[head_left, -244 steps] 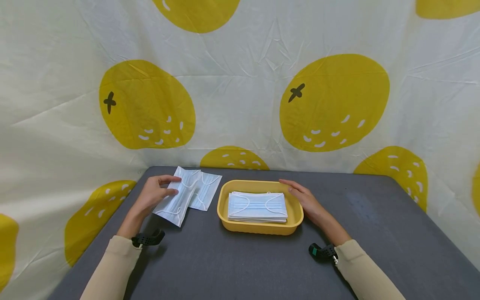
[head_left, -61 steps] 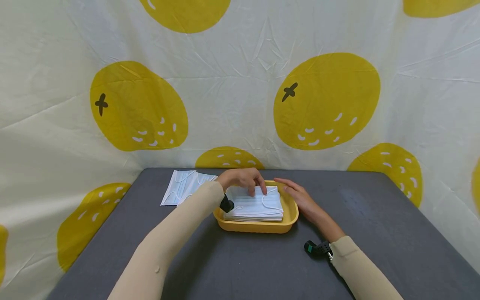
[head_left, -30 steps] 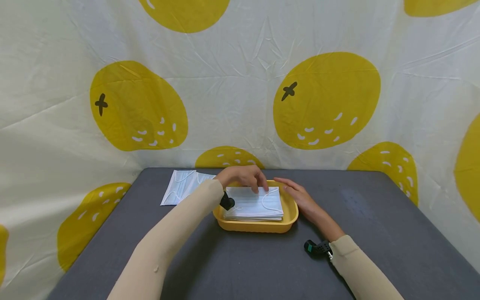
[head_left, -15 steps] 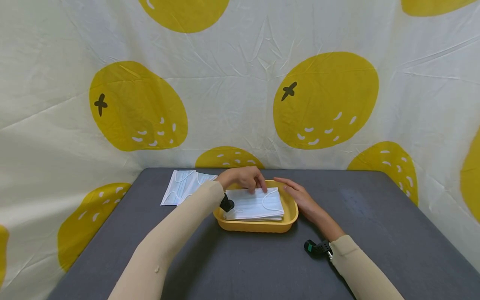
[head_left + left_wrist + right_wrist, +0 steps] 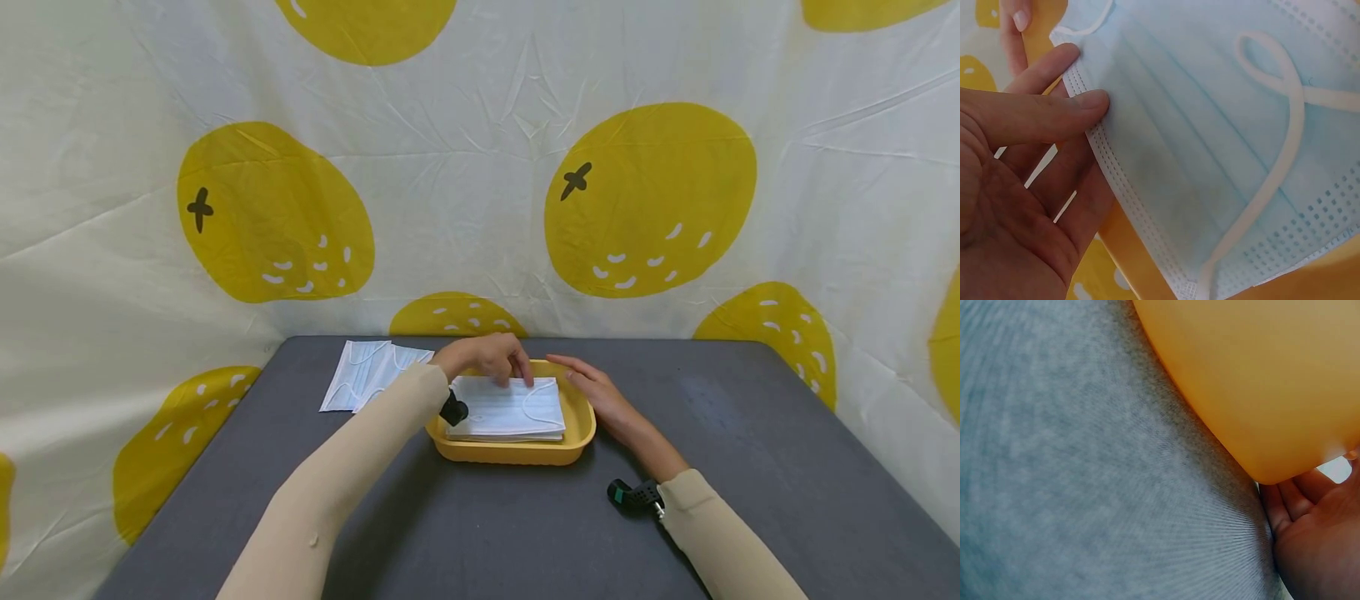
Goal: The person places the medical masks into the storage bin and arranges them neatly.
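A yellow plastic tray (image 5: 510, 454) stands in the middle of the table, with a stack of pale blue disposable face masks (image 5: 517, 412) lying flat in it. My left hand (image 5: 491, 358) reaches over the tray from the left. In the left wrist view its thumb (image 5: 1079, 106) lies on top of the edge of a face mask (image 5: 1172, 144), with the fingers beneath or behind that edge, pinching it. My right hand (image 5: 603, 396) rests on the tray's right end, fingers extended along the rim. The right wrist view shows those fingers (image 5: 1294, 500) against the tray's outer wall.
Overlapping loose face masks (image 5: 356, 375) lie on the dark grey table (image 5: 480, 533) left of the tray, partly behind my left forearm. Behind the table hangs a white curtain (image 5: 465, 208) with yellow fruit prints. Black camera straps sit on both wrists.
Since the oldest frame, my left hand has moved from a loose mask at the left to the stack in the tray. Lately its fingers shift slightly at the stack's edge. My right hand stays put.
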`<state>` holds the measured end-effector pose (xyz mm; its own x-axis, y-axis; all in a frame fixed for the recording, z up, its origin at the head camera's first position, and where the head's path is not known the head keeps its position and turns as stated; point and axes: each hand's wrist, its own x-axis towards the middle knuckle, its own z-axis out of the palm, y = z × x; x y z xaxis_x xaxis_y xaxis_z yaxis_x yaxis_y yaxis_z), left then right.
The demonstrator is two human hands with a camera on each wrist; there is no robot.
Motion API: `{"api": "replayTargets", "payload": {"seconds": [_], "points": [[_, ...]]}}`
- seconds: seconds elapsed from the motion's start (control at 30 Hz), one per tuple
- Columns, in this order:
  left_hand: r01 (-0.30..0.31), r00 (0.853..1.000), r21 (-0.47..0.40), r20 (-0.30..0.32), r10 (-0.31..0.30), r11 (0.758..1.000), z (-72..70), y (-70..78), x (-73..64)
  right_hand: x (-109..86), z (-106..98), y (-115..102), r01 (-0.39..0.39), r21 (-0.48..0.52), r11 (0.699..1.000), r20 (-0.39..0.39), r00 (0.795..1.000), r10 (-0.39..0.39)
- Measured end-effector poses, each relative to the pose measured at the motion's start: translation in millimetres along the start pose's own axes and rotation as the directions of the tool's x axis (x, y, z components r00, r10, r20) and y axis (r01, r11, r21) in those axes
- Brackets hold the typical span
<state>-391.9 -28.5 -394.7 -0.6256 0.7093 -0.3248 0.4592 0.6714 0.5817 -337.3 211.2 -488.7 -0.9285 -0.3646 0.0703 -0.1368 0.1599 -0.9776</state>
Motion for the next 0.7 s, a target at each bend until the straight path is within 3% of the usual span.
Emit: {"api": "replayTargets", "payload": {"seconds": [0.43, 0.7], "points": [[-0.02, 1.0, 0.006, 0.019, 0.02, 1.0, -4.0, -1.2, 1.6, 0.6, 0, 0, -0.003, -0.011, 1.0, -0.007, 1.0, 0.003], [-0.001, 1.0, -0.017, 0.02, 0.001, 1.0, -9.6, 5.8, -8.4, 0.9, 0, 1, -0.002, 0.015, 1.0, -0.004, 1.0, 0.002]]}}
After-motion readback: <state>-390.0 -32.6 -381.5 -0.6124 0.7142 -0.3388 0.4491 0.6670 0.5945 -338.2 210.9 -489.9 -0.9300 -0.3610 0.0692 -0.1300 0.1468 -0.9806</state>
